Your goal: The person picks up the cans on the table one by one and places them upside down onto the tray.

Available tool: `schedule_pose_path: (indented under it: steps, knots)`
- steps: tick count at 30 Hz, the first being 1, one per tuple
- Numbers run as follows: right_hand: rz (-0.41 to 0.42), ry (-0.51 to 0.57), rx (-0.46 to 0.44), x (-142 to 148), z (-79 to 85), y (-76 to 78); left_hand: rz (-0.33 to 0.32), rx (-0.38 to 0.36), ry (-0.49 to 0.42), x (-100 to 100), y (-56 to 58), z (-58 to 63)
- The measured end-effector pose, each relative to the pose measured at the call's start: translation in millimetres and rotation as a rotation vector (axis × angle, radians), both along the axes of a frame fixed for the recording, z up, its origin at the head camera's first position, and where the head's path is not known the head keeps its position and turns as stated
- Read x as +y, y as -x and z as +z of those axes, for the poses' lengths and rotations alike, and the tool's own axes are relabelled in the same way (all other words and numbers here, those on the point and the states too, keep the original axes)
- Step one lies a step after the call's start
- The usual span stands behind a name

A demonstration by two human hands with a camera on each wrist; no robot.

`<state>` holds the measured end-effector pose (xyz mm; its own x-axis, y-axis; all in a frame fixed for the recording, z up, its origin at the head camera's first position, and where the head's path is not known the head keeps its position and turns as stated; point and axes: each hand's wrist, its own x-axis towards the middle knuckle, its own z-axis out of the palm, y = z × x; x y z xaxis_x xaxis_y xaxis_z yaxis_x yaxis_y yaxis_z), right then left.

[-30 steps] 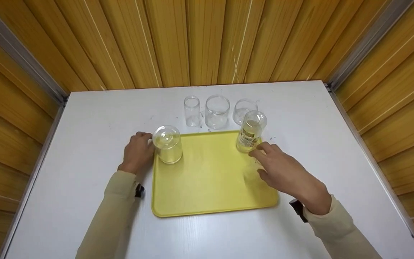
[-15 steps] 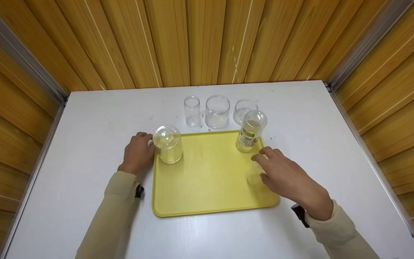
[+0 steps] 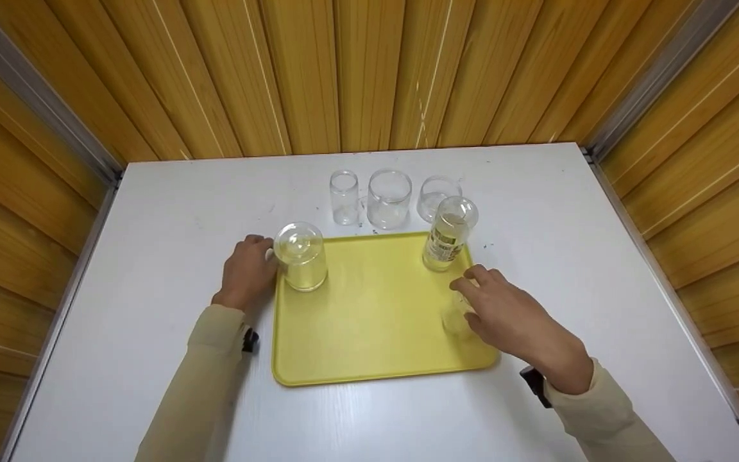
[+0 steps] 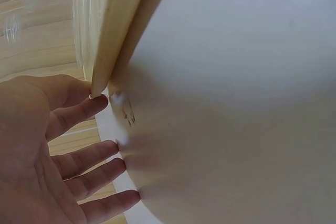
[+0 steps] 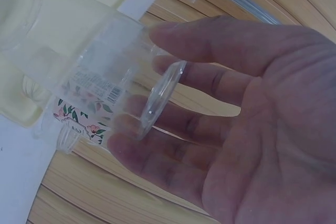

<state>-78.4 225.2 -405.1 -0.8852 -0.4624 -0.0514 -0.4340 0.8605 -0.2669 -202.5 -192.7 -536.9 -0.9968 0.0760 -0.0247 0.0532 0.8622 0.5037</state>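
My left hand (image 3: 247, 273) is at the far left corner of the yellow tray (image 3: 369, 333), and in the left wrist view its thumb and index finger (image 4: 94, 107) pinch the tray's rim. Close by on the tray stands a wide clear glass (image 3: 302, 263), base up. My right hand (image 3: 504, 308) holds a small clear glass (image 3: 454, 322) low over the tray's right side, partly hidden by the fingers. In the right wrist view, thumb and fingers surround its round end. Just beyond, a tall clear glass (image 3: 444, 240) with a floral label stands at the far right corner.
Behind the tray, a narrow clear glass (image 3: 344, 199), a wider one (image 3: 389, 200) and a low one (image 3: 435, 196) stand in a row on the white table (image 3: 203, 205). Wood-patterned panels (image 3: 369, 77) enclose the table's back and sides.
My right hand and the small glass have shifted slightly right and towards me, away from the labelled glass, then stayed nearly still. The left hand keeps its place.
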Motion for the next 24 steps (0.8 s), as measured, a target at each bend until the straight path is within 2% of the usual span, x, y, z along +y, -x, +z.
schedule_pose_path:
  steps: [8, 15, 24]
  knots:
    - [-0.011, 0.001, -0.032, -0.7, -3.2, 2.1, 0.002, 0.002, -0.010, 0.5, 0.3, 1.0]
    - [0.041, 0.001, 0.023, 2.4, -7.6, 1.6, 0.009, 0.004, -0.022, 1.2, -0.8, 1.3]
    - [0.043, -0.007, 0.037, 2.3, -9.5, 2.2, 0.016, -0.002, -0.013, 0.6, 0.2, 0.6]
